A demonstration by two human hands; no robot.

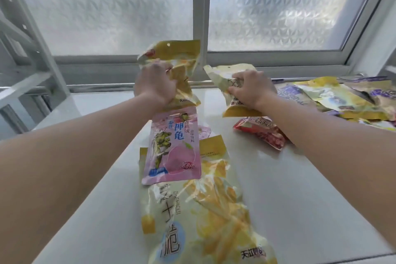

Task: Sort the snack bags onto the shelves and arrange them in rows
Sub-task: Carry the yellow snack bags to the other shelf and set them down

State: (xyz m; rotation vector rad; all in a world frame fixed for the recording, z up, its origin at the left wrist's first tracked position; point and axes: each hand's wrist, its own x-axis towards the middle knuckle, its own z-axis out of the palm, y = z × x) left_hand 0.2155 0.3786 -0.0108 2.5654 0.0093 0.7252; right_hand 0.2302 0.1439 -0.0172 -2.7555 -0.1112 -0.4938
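My left hand (155,83) grips a yellow snack bag (174,54), lifted upright above the white table (289,188). My right hand (251,89) clutches a second yellow snack bag (222,75), tilted just above the table. Below the left hand a pink bag (173,148) lies on top of a large yellow bag (205,210) near the table's front. A red bag (263,133) lies under my right wrist. A pile of yellow and purple bags (342,97) sits at the far right.
A grey metal shelf frame (27,53) stands at the left, beside the table. Frosted windows (267,6) with a grey sill run along the back. Bare table surface shows left and right of the middle bags.
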